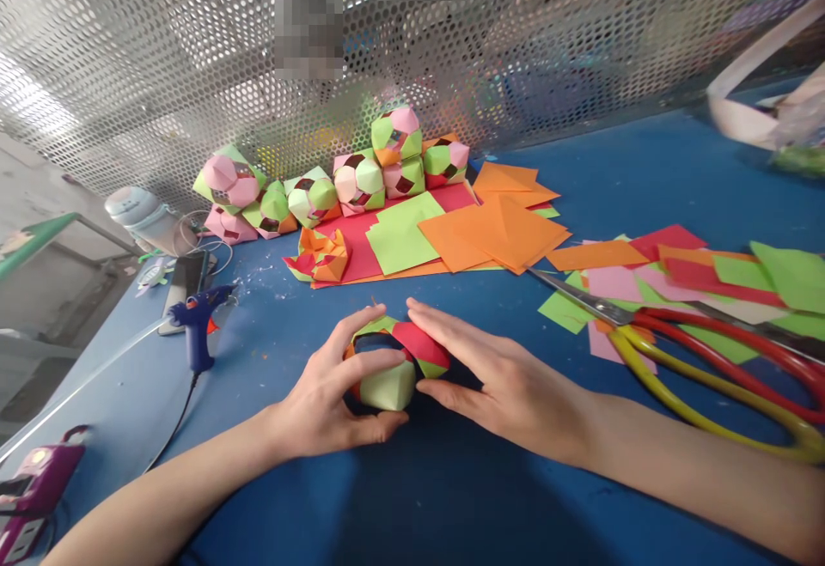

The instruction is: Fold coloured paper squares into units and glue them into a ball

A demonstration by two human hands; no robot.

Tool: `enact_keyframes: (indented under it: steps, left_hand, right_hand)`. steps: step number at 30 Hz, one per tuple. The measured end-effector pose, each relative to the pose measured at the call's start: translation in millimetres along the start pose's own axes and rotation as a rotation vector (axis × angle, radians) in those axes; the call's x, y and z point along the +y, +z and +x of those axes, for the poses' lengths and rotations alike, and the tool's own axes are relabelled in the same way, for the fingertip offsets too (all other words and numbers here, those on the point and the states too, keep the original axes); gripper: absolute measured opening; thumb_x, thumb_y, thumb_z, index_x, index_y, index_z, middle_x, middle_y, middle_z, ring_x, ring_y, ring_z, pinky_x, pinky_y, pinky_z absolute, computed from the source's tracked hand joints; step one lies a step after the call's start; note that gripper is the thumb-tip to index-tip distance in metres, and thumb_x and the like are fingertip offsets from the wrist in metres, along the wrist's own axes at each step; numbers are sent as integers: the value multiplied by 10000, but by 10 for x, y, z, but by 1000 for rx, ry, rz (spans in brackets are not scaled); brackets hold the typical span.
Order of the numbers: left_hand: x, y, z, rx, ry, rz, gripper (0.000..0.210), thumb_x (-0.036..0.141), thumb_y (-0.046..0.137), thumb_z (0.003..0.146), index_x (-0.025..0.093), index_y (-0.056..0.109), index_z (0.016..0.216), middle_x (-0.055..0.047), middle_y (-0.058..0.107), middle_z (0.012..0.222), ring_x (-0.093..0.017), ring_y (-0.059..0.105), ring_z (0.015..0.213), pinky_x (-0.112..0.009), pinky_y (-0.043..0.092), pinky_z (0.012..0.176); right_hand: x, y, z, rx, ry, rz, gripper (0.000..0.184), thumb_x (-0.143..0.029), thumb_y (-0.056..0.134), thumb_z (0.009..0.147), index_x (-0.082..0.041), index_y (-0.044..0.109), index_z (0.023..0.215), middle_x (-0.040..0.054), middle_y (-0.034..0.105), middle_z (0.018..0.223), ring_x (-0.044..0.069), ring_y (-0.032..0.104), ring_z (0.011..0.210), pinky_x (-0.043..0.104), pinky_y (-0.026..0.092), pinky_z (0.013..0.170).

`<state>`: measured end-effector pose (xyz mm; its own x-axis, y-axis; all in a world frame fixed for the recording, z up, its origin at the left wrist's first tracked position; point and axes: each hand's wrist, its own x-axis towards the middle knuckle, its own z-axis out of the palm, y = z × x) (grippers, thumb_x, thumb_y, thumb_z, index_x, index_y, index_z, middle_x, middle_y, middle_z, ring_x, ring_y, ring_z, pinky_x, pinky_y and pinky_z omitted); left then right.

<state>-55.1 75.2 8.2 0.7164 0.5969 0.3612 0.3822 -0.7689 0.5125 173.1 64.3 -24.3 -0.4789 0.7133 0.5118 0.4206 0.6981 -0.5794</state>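
A folded-paper ball [388,386] with pale green, red and orange faces rests low over the blue table in front of me. Fingers and thumb of my left hand [339,390] curl around its left side, closed on it. My right hand [493,373] cups the red part of the ball, long fingers stretched along its top and thumb at its lower edge. A dark opening shows in the ball's upper face. The underside is hidden.
Several finished paper balls [357,181] line the back by the perforated metal screen [438,59]. Orange paper squares [516,227] lie before them. Large scissors [622,317] and paper scraps [696,278] are at right. A blue glue gun [198,325], phone [182,283] and purple power strip [45,484] are left.
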Motion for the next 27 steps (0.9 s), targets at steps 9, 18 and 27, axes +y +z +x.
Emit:
enact_keyframes:
  steps: [9, 18, 27]
  left_hand:
    - [-12, -14, 6, 9, 13, -29, 594, 186, 701, 683, 257, 430, 1207, -167, 302, 1434, -319, 443, 1255, -484, 443, 969]
    - [-24, -60, 37, -48, 23, -95, 576, 162, 709, 650, 237, 486, 1175, -157, 264, 1464, -343, 383, 1302, -497, 417, 1012]
    - [-12, -84, 52, -77, -12, -152, 552, 170, 721, 639, 241, 512, 1144, -154, 251, 1483, -359, 358, 1319, -501, 420, 1001]
  right_hand:
    - [-62, -94, 21, -43, 5, 31, 722, -174, 565, 811, -165, 239, 1455, 120, 389, 1442, 247, 374, 1316, 408, 408, 1053]
    - [-75, -118, 38, -33, 32, 6, 542, -202, 453, 899, -139, 319, 1420, 131, 445, 1403, 215, 405, 1299, 385, 423, 1045]
    - [-122, -87, 40, 34, 34, -33, 519, -190, 460, 895, -150, 356, 1402, 136, 507, 1350, 225, 472, 1249, 387, 457, 1016]
